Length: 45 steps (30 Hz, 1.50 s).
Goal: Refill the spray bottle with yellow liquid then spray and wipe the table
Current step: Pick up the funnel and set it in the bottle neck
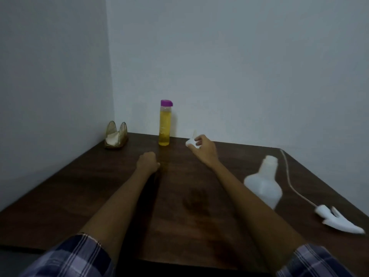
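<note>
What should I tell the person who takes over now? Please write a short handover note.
Left hand: curled, holding nothing, on the table.
Right hand: grips a small white object, too blurred to name.
Spray bottle: open, looks empty, at right; its spray head with tube lies beside it.
Yellow liquid bottle: upright, capped, at the back.
Done: head removed.
Left: refill, refit head, spray, wipe.

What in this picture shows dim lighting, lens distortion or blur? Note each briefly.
Head view: light is dim and flat, the table nearly black; wide-angle lens spreads the table edges outward; the spray head and bottle look soft near the right edge; the white thing in the right hand is too blurred to identify.
</note>
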### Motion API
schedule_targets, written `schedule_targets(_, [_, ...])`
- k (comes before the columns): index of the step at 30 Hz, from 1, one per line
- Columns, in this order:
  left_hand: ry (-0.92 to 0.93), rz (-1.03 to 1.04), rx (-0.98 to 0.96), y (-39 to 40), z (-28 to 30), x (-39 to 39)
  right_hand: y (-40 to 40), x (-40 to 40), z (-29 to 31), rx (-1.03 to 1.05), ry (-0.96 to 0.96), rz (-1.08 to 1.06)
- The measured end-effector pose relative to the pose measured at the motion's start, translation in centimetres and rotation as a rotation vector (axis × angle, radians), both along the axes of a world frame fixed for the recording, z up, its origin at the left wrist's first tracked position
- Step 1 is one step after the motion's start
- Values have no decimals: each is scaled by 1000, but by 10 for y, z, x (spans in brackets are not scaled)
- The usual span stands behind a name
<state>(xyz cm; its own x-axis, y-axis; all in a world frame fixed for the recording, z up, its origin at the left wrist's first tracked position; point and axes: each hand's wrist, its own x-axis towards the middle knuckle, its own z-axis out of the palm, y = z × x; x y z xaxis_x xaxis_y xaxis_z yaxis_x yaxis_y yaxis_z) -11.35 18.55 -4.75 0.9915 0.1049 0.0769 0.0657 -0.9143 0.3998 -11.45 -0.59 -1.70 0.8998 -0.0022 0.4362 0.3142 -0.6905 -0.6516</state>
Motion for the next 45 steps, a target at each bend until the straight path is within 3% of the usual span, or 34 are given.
schedule_targets(4, [113,15,146,15,11,60,2,66,-32,-57,165,-132])
schedule_targets(10, [461,57,253,27,16,125,3,159,-47,5,208,-248])
schedule_targets(17, [630,42,15,48,17,158,2,232,-67,-109,398,-295])
schedule_targets(21, [524,63,-41,47,5,158,3,226,-67,-117,322,-278])
schedule_targets(25, [549,42,-215,47,12,139,15,184,-39,154,233,-121])
schedule_targets(27, [516,28,-286,52,20,122,23,153,-24,335,302,-86])
schedule_targets(30, [230,-72,-344,46,24,88,28,101,-10,623,530,91])
schedule_targets(32, [105,-219,-491,30,28,55,27,70,0,816,667,253])
schedule_targets(35, [-23,-264,-705,4,34,8,26,26,15,919,738,279])
schedule_targets(37, [-71,-207,-787,-6,39,-18,24,-3,24,812,772,192])
schedule_targets(39, [-62,-168,-783,-13,48,-41,18,-33,32,534,746,86])
schedule_targets(41, [-56,-164,-682,-20,61,-63,6,-60,39,209,518,-18])
schedule_targets(43, [-61,-226,-505,-31,78,-80,-9,-76,51,-90,158,-58])
schedule_targets(45, [-47,-309,-338,-47,97,-94,-21,-92,68,-190,-1,54])
